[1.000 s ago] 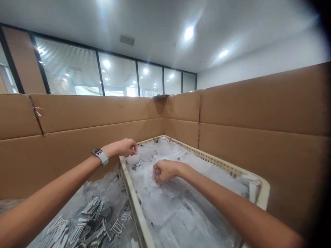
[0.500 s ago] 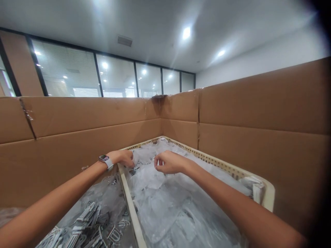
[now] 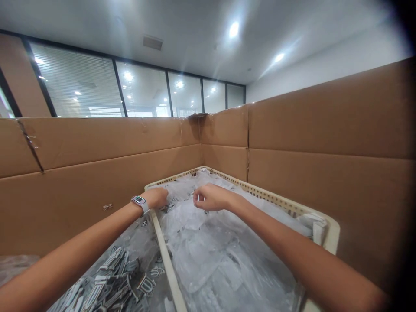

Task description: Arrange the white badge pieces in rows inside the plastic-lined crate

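A cream plastic basket (image 3: 169, 266) with a perforated rim is full of clear plastic bags (image 3: 208, 247), with small grey-and-white pieces showing through in places. Over the basket's left rim reaches my left hand (image 3: 158, 198), its fingers curled down at the bags; whatever they grip is hidden. A smartwatch (image 3: 139, 200) sits on that wrist. My right hand (image 3: 209, 197) hovers over the middle of the bags, thumb and fingertips pinched together. Nothing I can make out shows between them.
Loose grey-and-white flat pieces (image 3: 107, 277) lie in a heap with clear plastic left of the basket. Tall cardboard walls (image 3: 308, 125) meet in a corner behind it. Beyond stand windows (image 3: 143, 91) with dark frames.
The camera view has tilted down slightly. My left hand has turned, back upward, with its fingers now more hidden. My right hand keeps its pinch in nearly the same spot.
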